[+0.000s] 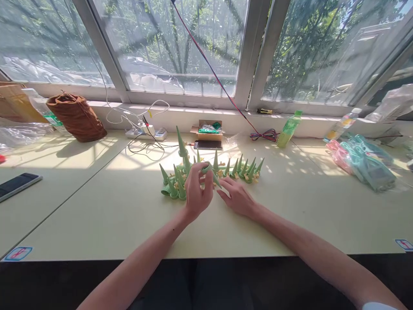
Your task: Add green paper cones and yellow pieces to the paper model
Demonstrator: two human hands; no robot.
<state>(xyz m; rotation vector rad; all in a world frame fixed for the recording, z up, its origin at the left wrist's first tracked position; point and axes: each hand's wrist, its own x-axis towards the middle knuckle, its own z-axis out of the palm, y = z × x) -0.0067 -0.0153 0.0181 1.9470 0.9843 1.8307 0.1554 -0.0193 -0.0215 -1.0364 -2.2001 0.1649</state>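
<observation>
A cluster of green plastic cones with small yellowish pieces among them stands on the pale table. One taller stack of cones rises at the back left of the cluster. My left hand is closed around a green cone that points right and down. My right hand lies on the table just right of it, its fingers reaching to the tip of that cone and the small pieces there.
A brown bag and a phone are at the left. A power strip with cables, a small box and a green bottle sit by the window. Pink and teal bagged items lie at the right.
</observation>
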